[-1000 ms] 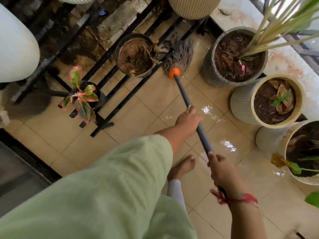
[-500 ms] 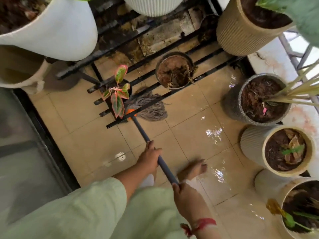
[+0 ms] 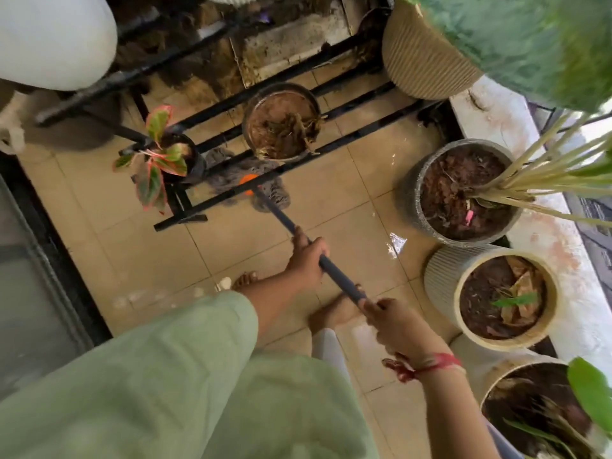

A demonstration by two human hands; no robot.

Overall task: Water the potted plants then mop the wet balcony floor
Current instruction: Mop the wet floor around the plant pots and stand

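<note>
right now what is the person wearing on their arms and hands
A loose pale green sleeve covers the left arm, ending above the wrist. A red thread band with knotted ends circles the right wrist. The left hand and right hand are ungloved.

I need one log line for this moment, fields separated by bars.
step: mopping | left hand: grips mop handle | right hand: grips handle nearer body | mop head: on floor under black rack | puddle: near grey pot
</note>
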